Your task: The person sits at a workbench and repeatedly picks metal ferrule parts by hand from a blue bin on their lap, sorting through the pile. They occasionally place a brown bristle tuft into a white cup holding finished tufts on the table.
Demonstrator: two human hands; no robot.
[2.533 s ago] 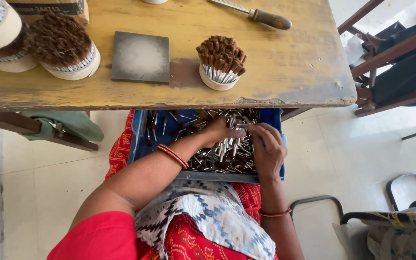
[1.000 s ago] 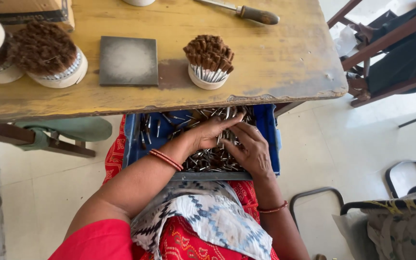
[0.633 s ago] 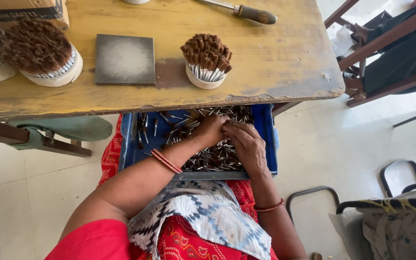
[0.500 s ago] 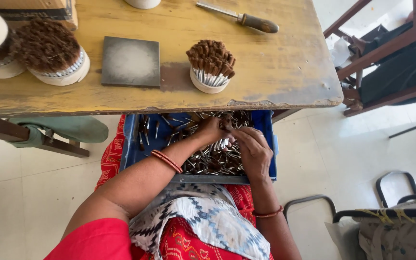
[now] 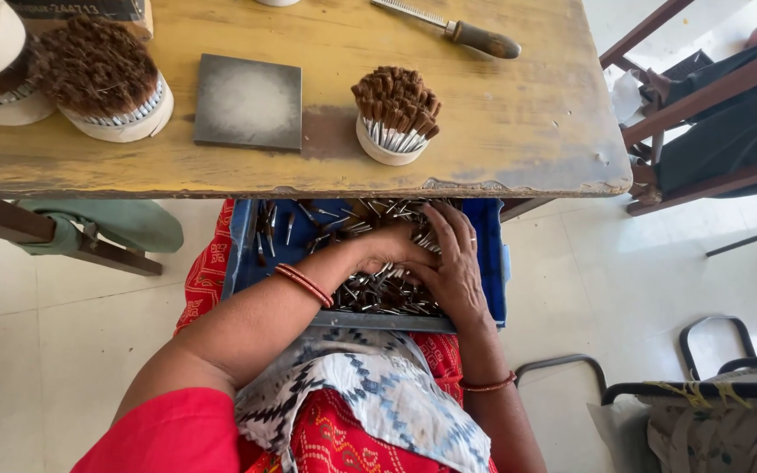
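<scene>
A blue crate point(image 5: 489, 263) rests on my lap under the table edge, holding a pile of small metal pins with brown tips point(image 5: 370, 293). My left hand point(image 5: 389, 247) is buried in the pile with fingers curled around some pins. My right hand point(image 5: 453, 263) lies flat over the pile beside it, fingers spread and touching the pins. On the yellow wooden table point(image 5: 501, 114) above stands a small white cup point(image 5: 394, 116) packed with upright brown-tipped pins.
A dark square plate point(image 5: 249, 102) lies left of the cup. Larger white cups full of brown-tipped pins point(image 5: 107, 81) stand at the table's left. A wooden-handled tool point(image 5: 453, 28) lies at the back. A wooden chair point(image 5: 711, 105) stands right; metal chair frames point(image 5: 711, 368) lower right.
Both hands have kept working in the pile of pins in the crate, shifting slightly; the right hand has spread flatter over the pins. The view drifted a little.
</scene>
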